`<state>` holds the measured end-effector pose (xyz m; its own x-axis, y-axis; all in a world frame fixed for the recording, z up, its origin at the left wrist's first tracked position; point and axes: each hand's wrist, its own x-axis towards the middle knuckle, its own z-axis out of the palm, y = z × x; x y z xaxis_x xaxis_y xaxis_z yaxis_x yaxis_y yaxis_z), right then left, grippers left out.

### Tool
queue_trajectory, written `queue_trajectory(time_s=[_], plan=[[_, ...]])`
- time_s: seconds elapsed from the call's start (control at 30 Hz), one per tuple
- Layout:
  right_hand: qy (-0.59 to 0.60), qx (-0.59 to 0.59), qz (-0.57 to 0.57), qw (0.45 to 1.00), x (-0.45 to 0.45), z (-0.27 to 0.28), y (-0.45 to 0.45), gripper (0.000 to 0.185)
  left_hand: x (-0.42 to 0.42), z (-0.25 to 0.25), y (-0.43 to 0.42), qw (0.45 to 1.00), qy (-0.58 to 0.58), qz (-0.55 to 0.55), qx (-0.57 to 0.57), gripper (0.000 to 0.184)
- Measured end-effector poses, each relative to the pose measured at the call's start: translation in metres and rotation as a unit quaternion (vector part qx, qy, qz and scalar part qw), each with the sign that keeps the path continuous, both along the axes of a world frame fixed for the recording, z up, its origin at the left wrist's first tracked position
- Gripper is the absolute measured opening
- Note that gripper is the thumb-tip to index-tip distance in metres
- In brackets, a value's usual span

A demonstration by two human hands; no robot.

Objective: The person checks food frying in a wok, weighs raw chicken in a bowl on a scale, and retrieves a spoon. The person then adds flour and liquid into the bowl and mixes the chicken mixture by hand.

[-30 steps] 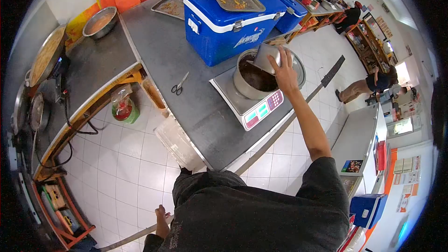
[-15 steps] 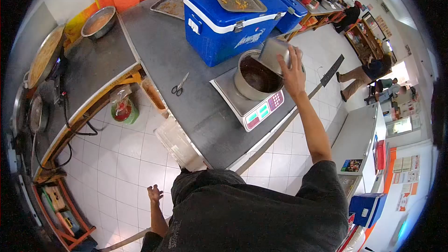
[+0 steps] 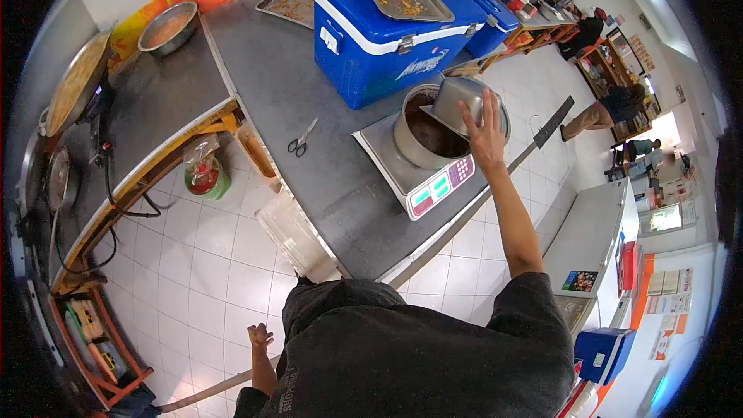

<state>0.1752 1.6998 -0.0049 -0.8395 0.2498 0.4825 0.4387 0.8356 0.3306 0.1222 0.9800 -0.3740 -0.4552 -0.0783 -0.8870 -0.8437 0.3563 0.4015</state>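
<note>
In the head view, my right hand [image 3: 485, 133] grips a shiny steel bowl [image 3: 455, 101], its fingers spread along the outside. The bowl is tilted over the rim of a round metal pot [image 3: 410, 139] with dark brown contents. Under the pot is a digital scale [image 3: 414, 207] with lit green displays. Down at my left side, my left hand [image 3: 260, 335] hangs over the floor with loosely curled fingers apart, holding nothing. Scissors [image 3: 300, 143] lie on the dark tabletop [image 3: 325, 209], left of the scale. What is inside the bowl is hidden.
Behind the scale stands a blue cooler [image 3: 371, 70] bearing a metal tray [image 3: 398, 4] with yellow bits. Another tray [image 3: 282, 5] lies beside it. A basin [image 3: 168, 29] sits on the left counter. Further right, a person [image 3: 615, 108] stands near shelves.
The steel bowl has tilted further and moved slightly right, with my right hand staying on it. My left hand has dropped a little. The view has shifted slightly.
</note>
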Motion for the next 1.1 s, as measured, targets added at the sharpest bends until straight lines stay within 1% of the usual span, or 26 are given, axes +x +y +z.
queue_trajectory(time_s=[0.07,0.1,0.13,0.2,0.27,0.3,0.33,0.4,0.43,0.47,0.53,0.57,0.63,0.67,0.73,0.77,0.8,0.83,0.87,0.9,0.93,0.97,1.0,1.03,1.07,1.1], plan=[[0.005,0.002,-0.003,1.000,-0.001,0.003,-0.002,0.074,-0.002,0.012,0.014,0.999,-0.004,-0.006,-0.043,0.059],[0.046,0.008,-0.005,0.999,-0.002,0.010,-0.005,0.074,-0.007,0.007,0.012,0.999,-0.034,-0.012,-0.022,0.064],[0.088,0.015,-0.007,0.996,-0.004,0.013,-0.007,0.073,-0.006,0.007,0.014,0.999,-0.033,-0.009,-0.023,0.064],[0.100,0.043,-0.021,0.994,-0.007,0.007,-0.008,0.072,-0.004,0.011,0.022,0.999,0.012,-0.003,-0.035,0.063],[0.062,-0.003,-0.017,0.998,-0.011,0.009,0.001,0.073,-0.005,0.015,0.023,0.999,0.004,-0.028,-0.035,0.063],[0.101,-0.057,-0.026,0.993,-0.014,0.014,-0.001,0.073,-0.006,0.017,0.026,0.999,-0.002,-0.041,-0.036,0.062],[0.101,-0.058,-0.023,0.993,-0.014,0.009,-0.001,0.073,-0.007,0.020,0.023,0.999,-0.001,-0.038,-0.037,0.062],[0.062,0.026,-0.005,0.998,-0.011,-0.005,0.006,0.072,-0.012,0.025,0.021,0.999,0.044,0.010,0.013,0.064],[0.053,0.030,0.006,0.998,-0.011,-0.008,0.008,0.079,-0.016,0.024,0.024,0.998,0.041,-0.017,-0.035,0.063],[0.051,0.030,0.007,0.998,-0.012,-0.007,0.008,0.079,-0.017,0.016,0.017,0.999,0.037,-0.018,-0.019,0.062],[0.039,-0.014,-0.005,0.999,-0.011,-0.003,0.003,0.077,-0.017,0.017,0.016,0.998,0.046,-0.025,-0.032,0.062],[0.040,-0.014,-0.004,0.999,-0.012,-0.001,0.003,0.077,-0.019,0.018,0.017,0.998,0.047,-0.023,-0.031,0.062],[0.105,-0.058,-0.005,0.993,-0.011,0.004,0.003,0.073,-0.022,0.022,0.020,0.997,0.062,-0.023,-0.027,0.059],[0.105,-0.057,-0.005,0.993,-0.011,0.011,0.007,0.073,-0.025,0.023,0.024,0.997,0.063,-0.024,-0.026,0.059],[0.200,-0.241,-0.060,0.948,-0.008,0.026,0.020,0.070,-0.039,0.034,0.040,0.996,0.080,-0.022,-0.007,0.054],[0.252,-0.171,0.002,0.953,-0.006,0.025,0.043,0.062,-0.050,0.034,0.052,0.996,0.080,-0.034,-0.014,0.051],[0.253,-0.167,-0.005,0.953,-0.002,0.033,0.057,0.062,-0.062,0.045,0.069,0.995,0.094,-0.031,0.030,0.052],[0.257,-0.316,-0.049,0.912,0.002,0.042,0.068,0.056,-0.075,0.064,0.092,0.991,0.108,-0.027,0.075,0.052],[0.256,-0.456,-0.090,0.848,0.007,0.053,0.073,0.050,-0.091,0.083,0.121,0.987,0.110,-0.046,0.107,0.053],[0.317,-0.511,-0.142,0.786,0.005,0.064,0.063,0.043,-0.102,0.108,0.153,0.979,0.129,-0.060,0.149,0.052],[0.322,-0.507,-0.142,0.787,0.009,0.074,0.056,0.043,-0.114,0.126,0.183,0.962,0.152,-0.085,0.210,0.050],[0.297,-0.555,-0.165,0.759,0.011,0.083,0.051,0.041,-0.125,0.154,0.221,0.953,0.148,-0.102,0.245,0.048],[0.271,-0.601,-0.185,0.728,0.013,0.086,0.045,0.041,-0.134,0.174,0.255,0.933,0.147,-0.109,0.308,0.047],[0.294,-0.604,-0.200,0.713,0.015,0.085,0.039,0.041,-0.141,0.202,0.293,0.914,0.132,-0.128,0.362,0.047],[0.298,-0.604,-0.198,0.712,0.016,0.086,0.031,0.041,-0.145,0.236,0.331,0.892,0.094,-0.136,0.421,0.052],[0.293,-0.635,-0.199,0.686,0.018,0.088,0.022,0.045,-0.146,0.266,0.366,0.859,0.066,-0.169,0.479,0.058]])
